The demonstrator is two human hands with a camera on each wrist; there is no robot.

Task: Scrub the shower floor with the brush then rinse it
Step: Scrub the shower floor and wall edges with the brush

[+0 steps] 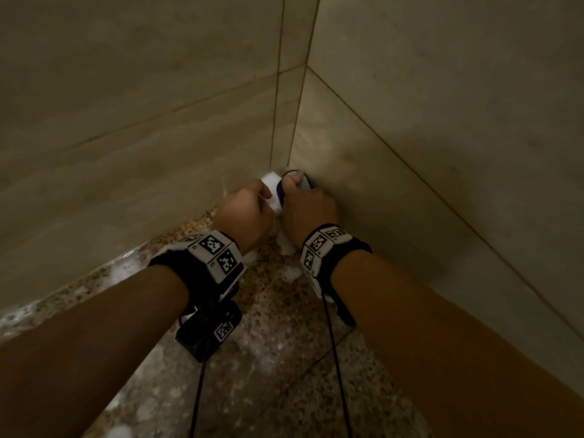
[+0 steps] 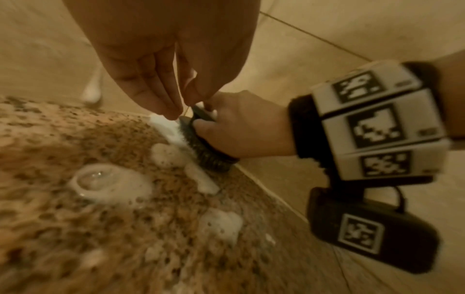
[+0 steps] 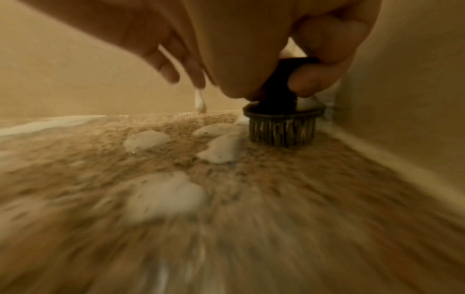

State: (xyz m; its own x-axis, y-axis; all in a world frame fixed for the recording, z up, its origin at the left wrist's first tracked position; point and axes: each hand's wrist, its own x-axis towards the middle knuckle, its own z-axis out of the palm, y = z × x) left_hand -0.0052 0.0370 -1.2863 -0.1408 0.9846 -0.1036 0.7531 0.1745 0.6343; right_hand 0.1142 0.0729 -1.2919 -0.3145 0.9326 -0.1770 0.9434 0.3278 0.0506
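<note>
A round brush [image 1: 280, 191] with a dark handle and dark bristles [image 3: 281, 130] stands bristles-down on the speckled stone shower floor [image 1: 284, 343], tight in the corner where two walls meet. My right hand [image 1: 308, 210] grips its handle from above, fingers [image 3: 314, 59] curled round the stem. Just left of the brush [image 2: 203, 151], my left hand [image 1: 245, 213] points down, its fingers [image 2: 161, 95] nearly straight and their tips at the white foam [image 2: 163, 123]. It holds nothing that I can see. Foam drips from one of its fingertips [image 3: 200, 101].
Beige tiled walls [image 1: 158, 121] [image 1: 442, 137] close in on the left and right of the corner. Blobs of white foam [image 2: 221, 220] [image 3: 163, 195] and a large wet bubble [image 2: 100, 179] lie on the wet floor behind the brush. Cables [image 1: 335, 358] hang from the wrist bands.
</note>
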